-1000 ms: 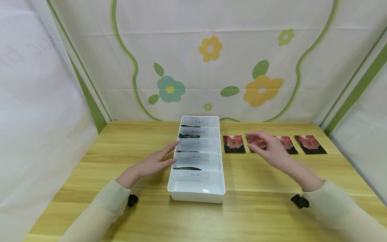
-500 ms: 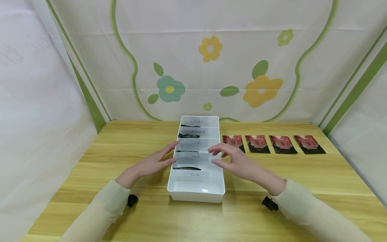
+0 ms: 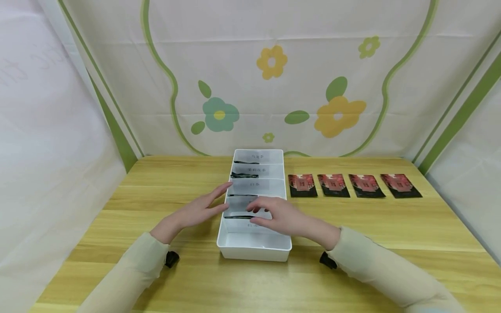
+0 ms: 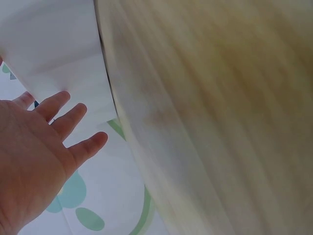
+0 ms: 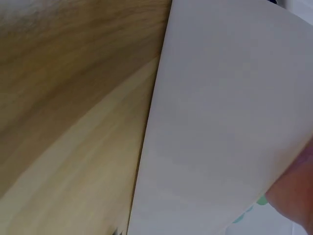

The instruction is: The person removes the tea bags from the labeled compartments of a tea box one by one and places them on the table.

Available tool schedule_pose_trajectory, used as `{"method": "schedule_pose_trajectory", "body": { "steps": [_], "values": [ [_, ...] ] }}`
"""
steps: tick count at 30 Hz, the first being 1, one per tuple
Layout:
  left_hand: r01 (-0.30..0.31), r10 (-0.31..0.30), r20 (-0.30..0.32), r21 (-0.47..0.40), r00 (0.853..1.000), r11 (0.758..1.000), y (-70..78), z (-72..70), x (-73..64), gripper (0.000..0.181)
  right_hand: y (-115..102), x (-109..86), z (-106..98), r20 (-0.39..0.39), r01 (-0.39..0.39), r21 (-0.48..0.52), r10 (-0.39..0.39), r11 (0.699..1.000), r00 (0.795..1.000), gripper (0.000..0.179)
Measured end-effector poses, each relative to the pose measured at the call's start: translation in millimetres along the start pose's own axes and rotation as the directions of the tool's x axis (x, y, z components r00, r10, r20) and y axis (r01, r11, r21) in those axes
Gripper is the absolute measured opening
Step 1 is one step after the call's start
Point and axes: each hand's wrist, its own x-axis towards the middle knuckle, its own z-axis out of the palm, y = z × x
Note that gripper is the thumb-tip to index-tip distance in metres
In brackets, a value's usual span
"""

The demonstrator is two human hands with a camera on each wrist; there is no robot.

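Note:
A white divided box (image 3: 254, 254) stands on the table, its compartments labelled in Chinese characters for kinds of tea. Thin black tea sachets stand on edge in several compartments; one sachet (image 3: 236, 217) is in the second compartment from the front. My left hand (image 3: 194, 213) rests at the box's left wall with fingers spread, also shown by the left wrist view. Over the box's right side reaches my right hand (image 3: 283, 217), fingers loosely bent, thumb and fingertips apart close to that sachet's right end. In the right wrist view only a fingertip (image 5: 293, 196) shows beside the box wall.
Several red-and-black tea sachets (image 3: 366, 186) lie flat in a row on the wooden table (image 3: 352, 230), right of the box. A white cloth backdrop (image 3: 270, 100) with printed flowers hangs behind the table, and white cloth closes both sides.
My right hand has moved left from above the row of sachets, over the box's right rim, to the black sachet near its front. The left hand has stayed put.

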Motion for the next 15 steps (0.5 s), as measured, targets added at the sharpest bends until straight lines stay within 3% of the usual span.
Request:
{"method": "schedule_pose_trajectory", "body": {
  "steps": [15],
  "values": [
    [-0.010, 0.010, -0.001, -0.004, 1.000, 1.000, 0.8, 0.3, -0.5, 0.066, -0.3, 2.7, 9.3, -0.054, -0.007, -0.016, 0.006, 1.000, 0.999, 0.008]
  ]
}}
